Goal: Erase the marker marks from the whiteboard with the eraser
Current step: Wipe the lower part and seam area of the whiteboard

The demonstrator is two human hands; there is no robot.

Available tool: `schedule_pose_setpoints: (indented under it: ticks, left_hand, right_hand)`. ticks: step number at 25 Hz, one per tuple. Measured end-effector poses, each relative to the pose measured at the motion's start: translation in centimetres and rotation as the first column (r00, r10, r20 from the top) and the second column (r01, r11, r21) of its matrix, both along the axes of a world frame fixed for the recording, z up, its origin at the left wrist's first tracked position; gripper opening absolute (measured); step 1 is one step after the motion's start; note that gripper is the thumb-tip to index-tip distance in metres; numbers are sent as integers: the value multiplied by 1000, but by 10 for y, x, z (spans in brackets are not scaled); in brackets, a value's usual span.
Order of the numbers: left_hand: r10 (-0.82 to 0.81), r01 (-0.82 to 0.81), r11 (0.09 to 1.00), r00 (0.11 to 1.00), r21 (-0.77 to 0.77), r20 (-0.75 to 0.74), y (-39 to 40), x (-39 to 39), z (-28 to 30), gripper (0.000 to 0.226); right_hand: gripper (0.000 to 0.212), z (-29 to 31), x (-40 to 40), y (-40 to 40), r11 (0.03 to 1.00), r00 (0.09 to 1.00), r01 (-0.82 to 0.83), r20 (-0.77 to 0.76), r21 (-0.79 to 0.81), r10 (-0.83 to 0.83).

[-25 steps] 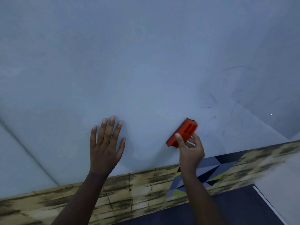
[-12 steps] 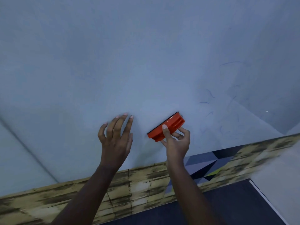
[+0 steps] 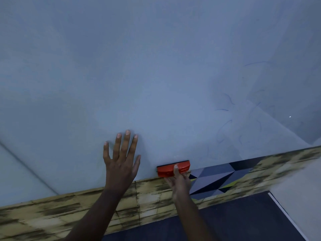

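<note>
The right hand (image 3: 179,181) is pinching the orange eraser (image 3: 172,168), thumb over its top, holding it level against the whiteboard (image 3: 156,75) at the board's lower edge, just above the worn wooden-patterned band (image 3: 69,211). The left hand (image 3: 121,162) is lying flat on the board just beside it, fingers straight and spread. Faint blue marker marks (image 3: 225,119) are showing up and to the right of the eraser, apart from it.
</note>
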State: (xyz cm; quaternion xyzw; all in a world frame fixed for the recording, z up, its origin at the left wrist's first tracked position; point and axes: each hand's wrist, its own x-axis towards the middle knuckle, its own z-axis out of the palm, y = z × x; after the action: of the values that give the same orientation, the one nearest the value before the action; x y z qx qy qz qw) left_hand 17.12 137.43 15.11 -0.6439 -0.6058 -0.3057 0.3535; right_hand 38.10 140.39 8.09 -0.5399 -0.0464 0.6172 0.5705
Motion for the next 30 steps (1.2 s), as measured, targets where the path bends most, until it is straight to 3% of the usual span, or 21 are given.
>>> schedule_pose_setpoints:
  ticks: [3, 6, 11, 19, 23, 26, 30]
  left_hand:
    - [6, -6, 1000, 1000, -22, 1, -1, 1, -7, 85]
    - [16, -16, 999, 1000, -42, 1, -3, 1, -14, 85]
    - [23, -23, 998, 1000, -53, -9, -8, -2, -16, 81]
    - [13, -14, 998, 1000, -60, -15, -13, -11, -17, 76]
    - [-2, 0, 998, 1000, -59, -24, -15, -17, -22, 78]
    - [-4, 3, 999, 1000, -49, -24, -14, -17, -24, 78]
    - [-16, 15, 999, 1000, -50, -6, -13, -14, -26, 80]
  right_hand:
    - [34, -21, -6, -3, 996, 996, -69, -63, -50, 66]
    - [42, -34, -7, -4, 989, 985, -130, -126, -69, 121]
    - [50, -29, -13, -9, 973, 974, -209, -110, -101, 198]
    - [24, 59, 7, -1, 1000, 999, -16, -34, 0, 16]
    - [37, 96, 15, 0, 990, 999, 38, 20, 135, -41]
    - [52, 95, 6, -2, 976, 992, 92, 66, 198, -107]
    - [47, 55, -21, -8, 980, 990, 114, 64, 161, -126]
